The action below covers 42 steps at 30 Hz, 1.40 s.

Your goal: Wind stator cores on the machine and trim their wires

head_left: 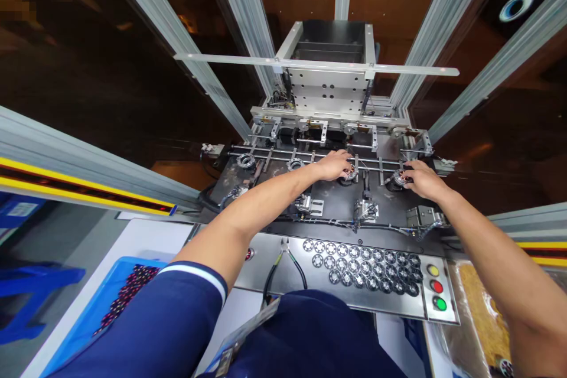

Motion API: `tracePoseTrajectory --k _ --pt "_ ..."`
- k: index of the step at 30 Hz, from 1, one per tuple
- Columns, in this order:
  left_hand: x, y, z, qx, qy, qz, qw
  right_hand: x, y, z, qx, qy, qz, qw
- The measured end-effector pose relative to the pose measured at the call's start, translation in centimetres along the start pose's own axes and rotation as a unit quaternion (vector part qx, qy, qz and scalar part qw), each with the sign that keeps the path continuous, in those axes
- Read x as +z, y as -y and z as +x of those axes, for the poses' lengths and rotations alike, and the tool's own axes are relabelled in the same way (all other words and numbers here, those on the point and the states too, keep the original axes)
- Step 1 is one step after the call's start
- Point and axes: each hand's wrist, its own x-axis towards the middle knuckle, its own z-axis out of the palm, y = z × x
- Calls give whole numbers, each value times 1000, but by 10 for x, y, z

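Observation:
Both my arms reach into a winding machine (330, 91). My left hand (334, 164) is closed over a round copper-wound stator (349, 175) seated on the third fixture of the black deck. My right hand (420, 179) grips another wound stator (401, 178) on the rightmost fixture. Two fixtures to the left, one (245, 160) and another (295, 164), carry ring-shaped parts with no hand on them. Several bare black stator cores (363, 263) lie in rows on the steel panel in front of me.
Wire cutters (283, 260) lie on the steel panel beside the cores. Yellow, red and green buttons (436, 287) sit at its right end. A blue bin (108, 301) of wound parts stands at lower left. Aluminium frame posts (186, 41) flank the machine.

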Motion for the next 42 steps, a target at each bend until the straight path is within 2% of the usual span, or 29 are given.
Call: tracePoseTrajectory --k 4,9,12,14,18,24,28,31,34,37,39,42 --pt "-9 -21 -19 15 -73 -49 996 2 -8 6 -14 -3 13 1000" --pt "-29 -71 -76 45 -197 -109 973 4 -16 9 -23 5 25 999" --pt "-41 -98 -113 62 -330 -175 926 5 -19 10 -22 15 26 999" --pt "-47 -110 -131 80 -395 -203 893 5 -20 11 -20 20 26 999" --pt "-55 -121 -153 94 -429 -213 873 -1 -21 14 -13 27 30 999" --pt "-60 -124 -171 97 -452 -189 866 -12 -13 20 22 18 55 998" --pt "-60 -127 -181 94 -462 -179 864 -22 -1 21 44 -11 85 995" --pt "-61 -129 -188 95 -470 -166 862 -38 11 16 46 -51 111 991" --pt "-60 -128 -199 91 -484 -164 855 -63 39 0 26 -112 146 983" --pt "-44 -121 -222 53 -509 -166 843 -84 102 -25 -15 -177 194 965" --pt "-19 -113 -250 -24 -518 -178 836 -86 163 -44 -56 -191 231 952" --pt "39 -103 -310 -240 -490 -203 813 -58 265 -66 -149 -140 279 938"
